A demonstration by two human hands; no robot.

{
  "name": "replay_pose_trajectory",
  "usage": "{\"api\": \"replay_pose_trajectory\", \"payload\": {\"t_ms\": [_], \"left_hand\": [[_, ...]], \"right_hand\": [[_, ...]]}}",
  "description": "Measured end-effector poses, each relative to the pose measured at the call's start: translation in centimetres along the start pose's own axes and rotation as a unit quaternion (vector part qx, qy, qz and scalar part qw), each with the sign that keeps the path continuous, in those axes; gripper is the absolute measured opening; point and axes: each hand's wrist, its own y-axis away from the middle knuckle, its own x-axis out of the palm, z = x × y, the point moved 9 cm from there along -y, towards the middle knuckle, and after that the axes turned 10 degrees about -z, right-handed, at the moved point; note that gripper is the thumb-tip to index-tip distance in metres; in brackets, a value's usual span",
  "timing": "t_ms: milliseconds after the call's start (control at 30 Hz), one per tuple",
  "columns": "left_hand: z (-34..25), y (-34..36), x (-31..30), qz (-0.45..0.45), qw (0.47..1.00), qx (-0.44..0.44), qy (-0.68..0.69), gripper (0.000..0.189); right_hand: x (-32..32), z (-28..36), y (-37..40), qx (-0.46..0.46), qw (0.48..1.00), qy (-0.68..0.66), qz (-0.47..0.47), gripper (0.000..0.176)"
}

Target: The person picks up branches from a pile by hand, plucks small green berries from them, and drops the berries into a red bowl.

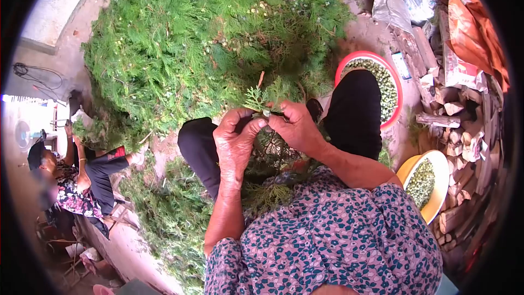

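Note:
My left hand [236, 137] and my right hand [299, 127] meet above my lap, fingertips nearly touching. Both pinch a green sprig [256, 100] whose leafy tip and a brown stem stick up beyond the fingers. Part of the sprig is hidden by the fingers. More leafy twigs [273, 194] hang below the hands and lie over my lap. Just ahead of the hands lies a large heap of green branches [180, 38] with small pale cones among them.
A red-rimmed basin [401, 90] and a yellow basin [443, 172], both holding small green cones, stand at the right. Beyond them are stacked firewood [456, 216] and an orange cloth [475, 33]. At the left sits another person [76, 186]. Cut greenery [169, 213] covers ground at lower left.

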Motion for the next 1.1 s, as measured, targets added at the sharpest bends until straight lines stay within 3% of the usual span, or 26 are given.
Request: {"api": "replay_pose_trajectory", "payload": {"t_ms": [133, 233, 300, 433, 500, 533, 600, 667, 733, 800, 900, 967, 1000, 1100], "left_hand": [[0.5, 0.5, -0.3, -0.015, 1.0, -0.021, 0.009, 0.015], [3.8, 1.0, -0.4, -0.045, 0.966, -0.207, 0.146, 0.014], [4.4, 1.0, -0.2, -0.049, 0.96, -0.21, 0.181, 0.016], [5.3, 0.8, -0.5, -0.049, 0.938, -0.211, 0.272, 0.021], [4.6, 0.7, -0.7, -0.07, 0.911, -0.218, 0.342, 0.023], [4.6, 0.7, -0.6, -0.072, 0.911, -0.22, 0.341, 0.023], [4.0, 0.5, -0.8, -0.059, 0.969, -0.165, 0.177, 0.026], [4.3, 0.4, -0.3, -0.04, 0.979, -0.153, 0.129, 0.026], [4.0, -0.2, 0.3, -0.022, 1.0, -0.02, 0.008, 0.025], [4.2, -0.2, 0.3, -0.028, 1.0, 0.011, 0.006, 0.024], [4.7, 0.1, 0.0, -0.038, 0.997, -0.07, 0.024, 0.018], [6.0, 0.3, 0.1, -0.021, 0.976, -0.177, 0.121, 0.011], [7.1, 0.2, -0.1, -0.024, 0.942, -0.222, 0.25, 0.01], [7.2, -0.5, -1.3, -0.064, 0.905, -0.23, 0.351, 0.013]], "right_hand": [[0.7, -2.0, 0.2, 0.035, 0.999, -0.003, 0.039, 0.015], [1.4, -2.8, 0.2, 0.104, 0.992, -0.037, 0.067, 0.015], [1.6, -3.8, 0.3, 0.181, 0.978, -0.09, 0.056, 0.015], [1.1, -6.5, 0.3, 0.2, 0.978, -0.04, 0.043, 0.014], [1.0, -6.1, -0.1, 0.113, 0.99, 0.051, 0.062, 0.016], [1.2, -6.1, -0.1, 0.115, 0.99, 0.05, 0.064, 0.016], [1.3, -5.4, -0.2, 0.083, 0.995, 0.04, 0.049, 0.019], [1.5, -5.5, -0.2, 0.065, 0.996, 0.041, 0.047, 0.019], [1.4, -5.1, -0.2, 0.047, 0.997, 0.044, 0.043, 0.018], [1.5, -4.7, -0.1, 0.043, 0.991, 0.113, 0.062, 0.014], [1.2, -5.1, 0.2, 0.046, 0.996, 0.066, 0.043, 0.016], [1.3, -5.4, 0.1, 0.076, 0.995, 0.029, 0.051, 0.017], [1.3, -5.8, 0.0, 0.104, 0.993, -0.008, 0.057, 0.019], [0.6, -6.3, -0.8, 0.178, 0.98, -0.075, 0.039, 0.022]]}}
